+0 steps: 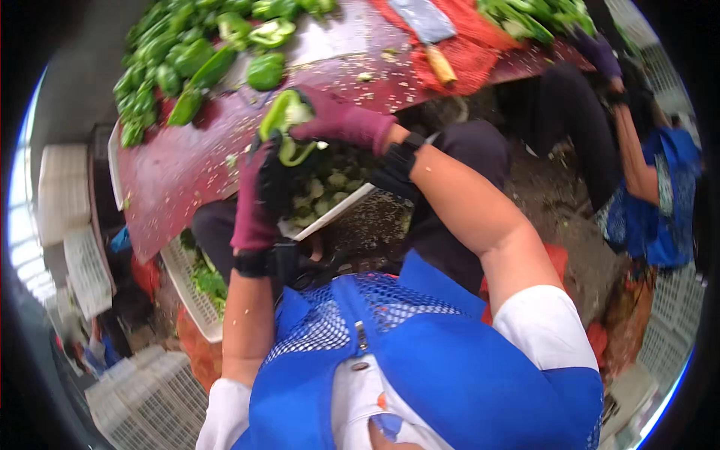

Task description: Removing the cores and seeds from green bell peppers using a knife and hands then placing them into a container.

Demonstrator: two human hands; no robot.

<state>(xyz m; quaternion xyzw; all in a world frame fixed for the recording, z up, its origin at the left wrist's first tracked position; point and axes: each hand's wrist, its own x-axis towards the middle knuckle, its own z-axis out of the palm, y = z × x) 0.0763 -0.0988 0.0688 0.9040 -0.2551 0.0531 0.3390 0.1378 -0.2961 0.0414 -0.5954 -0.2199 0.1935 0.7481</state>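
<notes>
Both my hands wear maroon and black gloves and meet at the near edge of the red table (169, 169). An opened green bell pepper (279, 112), its pale seed core showing, is between them. My right hand (337, 119) has its fingers on the pepper's core side. From below, my left hand (261, 188) grips the lower part of the pepper. Green peppers (169, 50) are heaped at the table's upper left, one opened pepper (272, 32) among them. A cleaver (430, 34) with a wooden handle lies on red mesh (469, 56).
Below my hands, a white crate (334, 212) holds pale green pieces. Another white crate (188, 292) with green leafy matter stands at left. A co-worker's gloved hand (596, 53) is by more peppers (540, 17) at upper right. Stacked crates (149, 399) stand lower left.
</notes>
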